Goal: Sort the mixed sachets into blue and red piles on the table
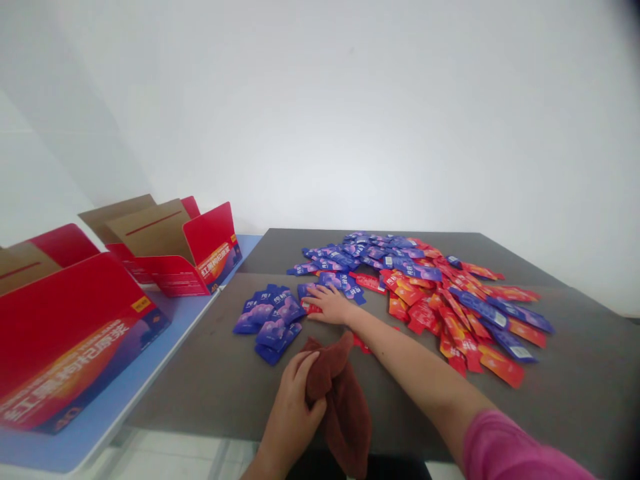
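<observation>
My left hand [293,410] is closed around a bunched brown cloth [345,407] close to the table's front edge. Stretched forward across the table, my right hand [327,305] lies palm down with its fingers apart. Under and beside its fingers are a red sachet [311,307] and a purple sachet [306,289]; its palm hides part of them. Just left of that hand is a small group of purple sachets [273,317]. Past the fingers spreads a heap of purple sachets [345,257], and red-orange sachets [425,313] spread to the right of it.
Several purple sachets [483,308] lie among the red ones on the right. The dark table [200,380] meets a white wall behind. On a blue surface [185,320] at left stand open red cartons [173,273], with another large red carton [75,347] nearer.
</observation>
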